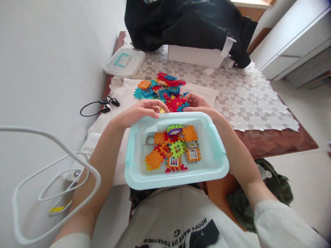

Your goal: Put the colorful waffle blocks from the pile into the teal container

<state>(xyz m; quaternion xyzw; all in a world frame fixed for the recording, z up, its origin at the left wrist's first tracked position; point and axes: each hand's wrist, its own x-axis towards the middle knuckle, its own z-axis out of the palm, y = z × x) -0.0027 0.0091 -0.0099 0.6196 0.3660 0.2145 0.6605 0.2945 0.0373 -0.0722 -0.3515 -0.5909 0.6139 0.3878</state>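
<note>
Looped white cable [26, 130] crosses in front of your left forearm [104, 155]. Your light-aqua rectangular plastic tub [165, 183] sits before your waist, containing orange, red, lime-green and grey toothed plastic tiles [154, 159]. Beyond it, a mixed pile of toothed plastic pieces [147, 93] lies on white cloth [208, 91]. Your left hand [147, 109] is at the far rim, fingers bent beside a small yellow piece [162, 110]; grip cannot be determined. Your right hand [198, 102] curls its fingers at a blue toothed piece [182, 107]; a pinch cannot be confirmed.
</note>
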